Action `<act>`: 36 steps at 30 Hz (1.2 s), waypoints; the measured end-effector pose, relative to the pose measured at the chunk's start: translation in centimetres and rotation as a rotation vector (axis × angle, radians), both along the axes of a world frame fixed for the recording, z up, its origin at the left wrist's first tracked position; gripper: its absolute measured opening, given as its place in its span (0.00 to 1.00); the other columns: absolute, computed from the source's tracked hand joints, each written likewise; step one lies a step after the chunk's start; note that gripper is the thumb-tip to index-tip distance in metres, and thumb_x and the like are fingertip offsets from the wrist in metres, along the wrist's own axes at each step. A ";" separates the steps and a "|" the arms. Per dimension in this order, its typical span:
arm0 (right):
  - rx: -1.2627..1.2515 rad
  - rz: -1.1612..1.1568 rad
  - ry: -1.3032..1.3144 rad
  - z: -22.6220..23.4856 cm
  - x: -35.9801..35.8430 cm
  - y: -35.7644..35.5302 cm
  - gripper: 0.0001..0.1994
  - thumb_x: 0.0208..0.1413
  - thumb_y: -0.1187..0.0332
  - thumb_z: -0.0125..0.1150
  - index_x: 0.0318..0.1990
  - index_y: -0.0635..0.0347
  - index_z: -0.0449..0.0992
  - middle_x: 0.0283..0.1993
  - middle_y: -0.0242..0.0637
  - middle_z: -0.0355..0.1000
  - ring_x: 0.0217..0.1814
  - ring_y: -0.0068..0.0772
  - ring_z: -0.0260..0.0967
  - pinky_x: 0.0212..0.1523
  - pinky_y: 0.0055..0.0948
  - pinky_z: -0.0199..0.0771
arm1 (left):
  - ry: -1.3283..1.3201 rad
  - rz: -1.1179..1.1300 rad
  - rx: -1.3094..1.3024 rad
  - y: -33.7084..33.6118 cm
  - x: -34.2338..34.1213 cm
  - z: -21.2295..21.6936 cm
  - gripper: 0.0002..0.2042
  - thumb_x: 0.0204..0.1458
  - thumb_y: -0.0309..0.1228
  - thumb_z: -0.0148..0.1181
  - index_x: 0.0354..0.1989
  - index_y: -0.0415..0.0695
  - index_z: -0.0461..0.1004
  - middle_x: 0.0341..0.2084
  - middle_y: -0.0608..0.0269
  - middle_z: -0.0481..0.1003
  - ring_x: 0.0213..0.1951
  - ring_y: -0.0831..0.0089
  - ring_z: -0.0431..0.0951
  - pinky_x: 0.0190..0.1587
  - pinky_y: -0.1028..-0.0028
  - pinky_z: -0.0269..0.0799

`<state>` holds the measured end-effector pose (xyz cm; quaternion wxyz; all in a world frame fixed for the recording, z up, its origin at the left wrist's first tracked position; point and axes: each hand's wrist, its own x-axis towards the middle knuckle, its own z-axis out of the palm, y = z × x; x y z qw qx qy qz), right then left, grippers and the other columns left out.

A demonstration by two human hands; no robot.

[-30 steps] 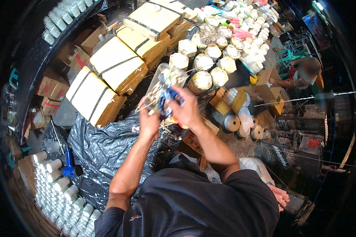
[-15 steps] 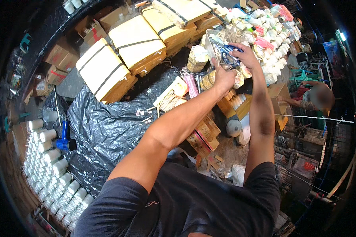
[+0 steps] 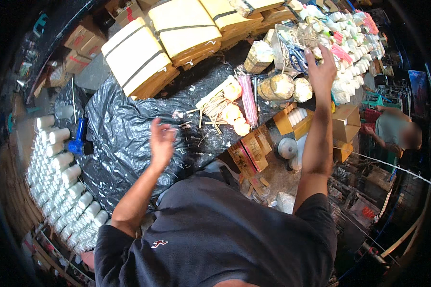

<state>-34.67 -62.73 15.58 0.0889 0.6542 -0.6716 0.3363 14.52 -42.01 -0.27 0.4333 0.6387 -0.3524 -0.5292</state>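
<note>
My right hand (image 3: 322, 67) reaches to the far right, beside a clear plastic bin (image 3: 280, 53) that holds blue items (image 3: 298, 58). Its thumb and fingers are apart, with nothing visible between them. Over the black plastic sheet (image 3: 112, 129), my left hand (image 3: 163, 143) hovers empty, its fingers loosely spread and a little blurred. Between the hands lie thin wooden sticks (image 3: 214, 112) and a pink bundle (image 3: 247, 100). Bundles wrapped in brownish material (image 3: 275, 87) sit just short of the bin.
Yellow blocks with black straps (image 3: 182, 26) line the far side. White spools (image 3: 64, 158) and a blue tool (image 3: 80, 138) are at left. White and coloured rolls (image 3: 352, 52) pile up at far right. Cardboard boxes (image 3: 345, 122) and another person (image 3: 392, 126) are at right.
My left hand has drawn back from the bin to over the black sheet. My right hand has stayed by the bin, now a little off the blue items. The view has shifted.
</note>
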 end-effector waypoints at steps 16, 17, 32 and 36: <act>0.838 0.383 -0.042 -16.5 21.3 22.6 0.16 0.59 0.66 0.67 0.48 0.68 0.75 0.41 0.55 0.76 0.45 0.58 0.79 0.46 0.53 0.81 | -1.082 -0.458 -0.443 -4.8 -7.4 -4.6 0.24 0.54 0.44 0.70 0.50 0.37 0.78 0.52 0.48 0.73 0.59 0.51 0.69 0.60 0.50 0.64; 0.837 0.304 -0.047 -17.4 21.8 22.6 0.18 0.59 0.66 0.68 0.51 0.68 0.74 0.42 0.56 0.76 0.45 0.61 0.78 0.46 0.54 0.80 | -1.076 -0.514 -0.391 -5.0 -7.5 -5.2 0.23 0.55 0.43 0.70 0.51 0.38 0.78 0.52 0.49 0.73 0.59 0.51 0.69 0.61 0.50 0.63; 0.739 0.330 0.078 -21.2 22.6 19.2 0.14 0.67 0.74 0.46 0.54 0.66 0.74 0.48 0.58 0.76 0.48 0.62 0.77 0.49 0.55 0.77 | -0.959 -0.657 -0.376 -6.3 -8.7 -9.2 0.09 0.49 0.26 0.58 0.34 0.35 0.83 0.33 0.43 0.83 0.39 0.49 0.85 0.45 0.53 0.81; 0.573 0.452 0.271 -21.8 22.5 20.0 0.18 0.58 0.78 0.53 0.56 0.67 0.74 0.53 0.52 0.75 0.50 0.55 0.78 0.48 0.47 0.81 | -0.880 -0.624 -0.294 -4.9 -9.5 -8.7 0.12 0.51 0.28 0.59 0.43 0.38 0.80 0.40 0.45 0.81 0.47 0.50 0.83 0.52 0.56 0.79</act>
